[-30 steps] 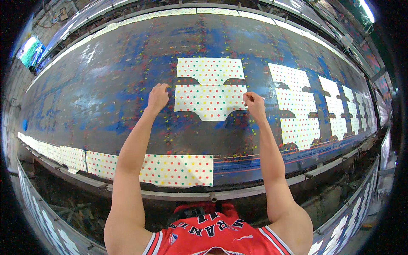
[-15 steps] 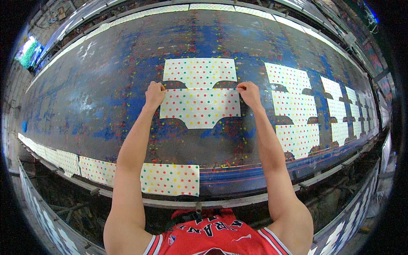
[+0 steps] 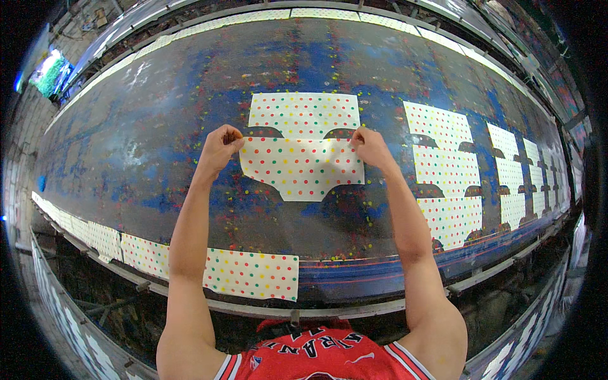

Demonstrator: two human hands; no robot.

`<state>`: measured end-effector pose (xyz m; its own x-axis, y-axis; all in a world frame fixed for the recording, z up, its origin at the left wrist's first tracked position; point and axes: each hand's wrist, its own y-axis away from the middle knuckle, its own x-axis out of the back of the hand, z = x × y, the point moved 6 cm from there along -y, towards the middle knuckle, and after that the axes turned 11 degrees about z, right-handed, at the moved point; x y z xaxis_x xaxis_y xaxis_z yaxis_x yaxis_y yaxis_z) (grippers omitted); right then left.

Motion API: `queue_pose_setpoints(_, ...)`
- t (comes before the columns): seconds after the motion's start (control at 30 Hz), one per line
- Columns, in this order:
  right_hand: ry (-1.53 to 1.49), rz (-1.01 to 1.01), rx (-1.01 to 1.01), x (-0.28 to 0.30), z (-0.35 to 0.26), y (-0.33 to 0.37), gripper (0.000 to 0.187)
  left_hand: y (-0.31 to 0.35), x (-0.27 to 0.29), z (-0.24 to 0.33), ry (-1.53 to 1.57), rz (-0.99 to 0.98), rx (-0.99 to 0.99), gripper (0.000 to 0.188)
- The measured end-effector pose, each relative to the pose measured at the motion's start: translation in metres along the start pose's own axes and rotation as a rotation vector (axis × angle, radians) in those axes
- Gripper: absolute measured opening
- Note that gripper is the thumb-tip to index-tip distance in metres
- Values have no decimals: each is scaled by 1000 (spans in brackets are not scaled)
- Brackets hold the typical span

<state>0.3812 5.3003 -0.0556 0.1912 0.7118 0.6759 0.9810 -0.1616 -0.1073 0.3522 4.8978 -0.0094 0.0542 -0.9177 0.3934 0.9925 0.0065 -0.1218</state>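
Note:
Between my hands is a white fabric piece with coloured dots [image 3: 303,168], cut with two curved notches at its lower corners. My left hand [image 3: 221,147] pinches its upper left corner. At the upper right corner, my right hand [image 3: 370,147] pinches the same piece. The top edge is slightly lifted and the cloth ripples, while its lower part rests on the dark table. Just beyond it lies a similar dotted fabric piece [image 3: 304,113], flat, its narrow end meeting the held piece's top edge.
The long, paint-stained table [image 3: 158,152] carries columns of dotted fabric pieces [image 3: 446,166] to the right. Along the near edge at left lies a stack of dotted fabric [image 3: 253,273]. A metal rail [image 3: 342,313] runs along the front. White strips [image 3: 323,12] line the far edge.
The held piece's top edge has come up off the table and the cloth now ripples. My left hand has shifted slightly left and down. The whole view has shifted a little.

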Motion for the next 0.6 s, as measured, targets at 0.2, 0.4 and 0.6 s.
queue_pose_setpoints(0.2, 10, 138, 140, 18, -18, -48, 13, -73, -18, -35, -144, 89, -49, 12)
queue_pose_setpoints(0.4, 65, 301, 144, 2, 1, -107, 19, -153, -46, -77, -282, 254, -96, 21)
queue_pose_setpoints(0.6, 184, 288, 155, -11, 15, -141, 20, -190, -59, -97, -422, 299, -63, 26)
